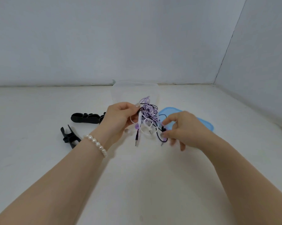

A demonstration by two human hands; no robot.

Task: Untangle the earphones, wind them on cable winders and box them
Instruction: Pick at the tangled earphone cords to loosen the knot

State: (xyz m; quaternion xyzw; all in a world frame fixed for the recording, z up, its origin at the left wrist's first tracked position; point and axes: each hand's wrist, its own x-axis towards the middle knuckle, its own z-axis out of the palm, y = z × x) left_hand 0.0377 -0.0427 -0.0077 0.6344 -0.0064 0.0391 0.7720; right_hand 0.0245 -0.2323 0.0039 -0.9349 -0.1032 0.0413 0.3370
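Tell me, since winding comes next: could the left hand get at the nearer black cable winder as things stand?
Probably not yet. The left hand grips the earphone tangle; the nearer winder lies uncovered beside that wrist, so only the full grip hinders.

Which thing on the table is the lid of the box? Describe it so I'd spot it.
Start at the white table, then the person's right hand. The lid lies flat just behind it: light blue with rounded corners, the only blue thing there.

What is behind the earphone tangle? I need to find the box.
A clear plastic box stands behind the earphone tangle, which both hands hold up. Cables and the left hand cover its lower part, so its contents cannot be seen.
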